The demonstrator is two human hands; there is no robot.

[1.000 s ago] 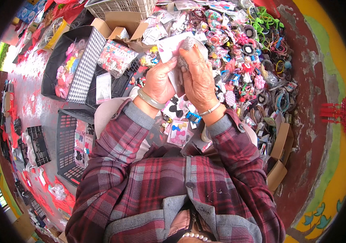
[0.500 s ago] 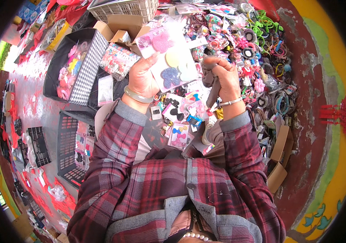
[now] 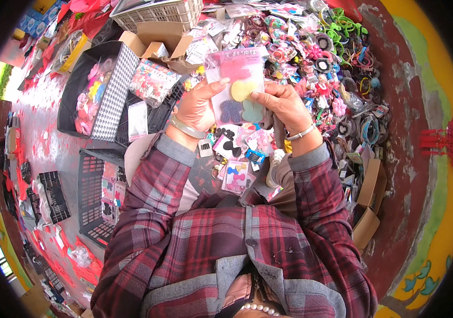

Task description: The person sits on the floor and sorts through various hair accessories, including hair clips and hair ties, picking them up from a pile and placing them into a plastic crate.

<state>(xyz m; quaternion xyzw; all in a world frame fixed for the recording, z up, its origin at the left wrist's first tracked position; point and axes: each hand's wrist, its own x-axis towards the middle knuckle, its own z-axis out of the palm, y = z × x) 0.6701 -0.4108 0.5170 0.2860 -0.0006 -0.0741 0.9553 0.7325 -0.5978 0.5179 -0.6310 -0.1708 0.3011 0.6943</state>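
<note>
In front of me both hands hold a clear packet (image 3: 232,111) with a pale card and bow-shaped pads in pink, yellow, dark blue and mint. My left hand (image 3: 195,108) grips its left edge, thumb on the front. At the right edge my right hand (image 3: 288,107) pinches it, thumb by the yellow pad. A dark brown, soft-looking strip (image 3: 278,135) hangs under my right hand, mostly hidden behind the fingers; its kind is unclear. Below the packet lie several similar cards with bows (image 3: 235,176) and a small blue clip-like piece (image 3: 255,156).
A large heap of hair ties and trinkets (image 3: 322,79) spreads to the right. On the left stand a houndstooth-sided bin (image 3: 114,87), a dark plastic basket (image 3: 91,196) and a patterned pack (image 3: 154,82). An open carton (image 3: 163,37) and a beige crate (image 3: 184,13) are at the back.
My right hand has come left onto the packet's right edge, still with the brown strip. The packet has turned more upright and moved slightly right.
</note>
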